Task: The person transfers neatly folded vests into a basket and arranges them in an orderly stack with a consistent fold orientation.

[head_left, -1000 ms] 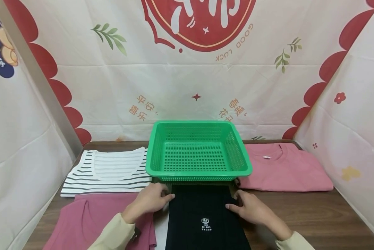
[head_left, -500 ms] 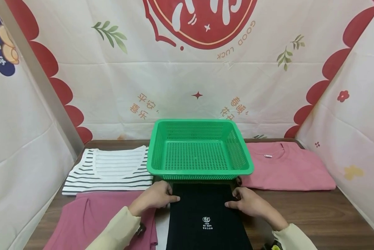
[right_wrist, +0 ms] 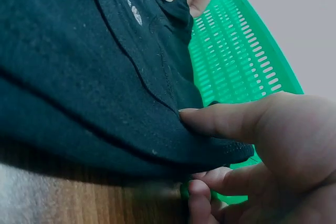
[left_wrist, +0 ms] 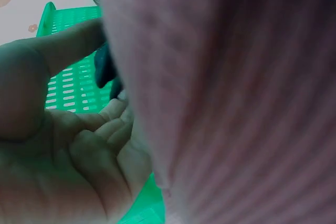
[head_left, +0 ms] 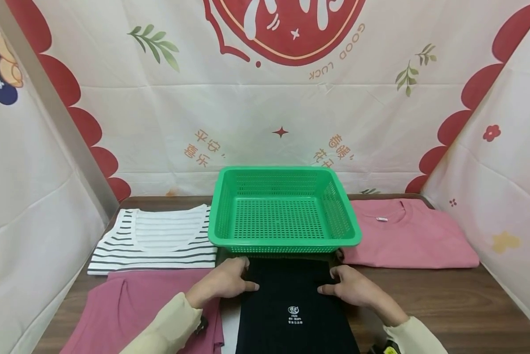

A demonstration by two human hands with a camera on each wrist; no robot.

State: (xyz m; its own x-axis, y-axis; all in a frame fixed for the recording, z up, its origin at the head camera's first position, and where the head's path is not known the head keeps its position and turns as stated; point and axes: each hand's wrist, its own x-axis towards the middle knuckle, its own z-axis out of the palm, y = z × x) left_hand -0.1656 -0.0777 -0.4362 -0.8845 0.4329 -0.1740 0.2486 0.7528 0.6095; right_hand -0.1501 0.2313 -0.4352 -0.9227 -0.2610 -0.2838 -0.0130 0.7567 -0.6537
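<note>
A folded black garment (head_left: 287, 300) with a small white print lies in front of the green basket, its far edge close to the basket's near wall. My left hand (head_left: 224, 281) pinches its far left corner, thumb on top. At the far right corner my right hand (head_left: 355, 286) holds the cloth; in the right wrist view the thumb (right_wrist: 226, 119) presses on top while the fingers curl below the edge. Blurred ribbed pinkish cloth (left_wrist: 210, 98) fills much of the left wrist view and hides part of the left hand's grip.
The green basket (head_left: 284, 243) stands at the back middle with nothing in it. A striped white shirt (head_left: 154, 258) and a dark pink garment (head_left: 145, 305) lie on the left, a pink shirt (head_left: 411, 241) on the right. Cloth backdrops (head_left: 256, 108) enclose the wooden table (head_left: 451, 300).
My left hand has slid a little right and inward over the garment's corner. The right hand has shifted slightly and keeps its hold. The black garment stays about where it was.
</note>
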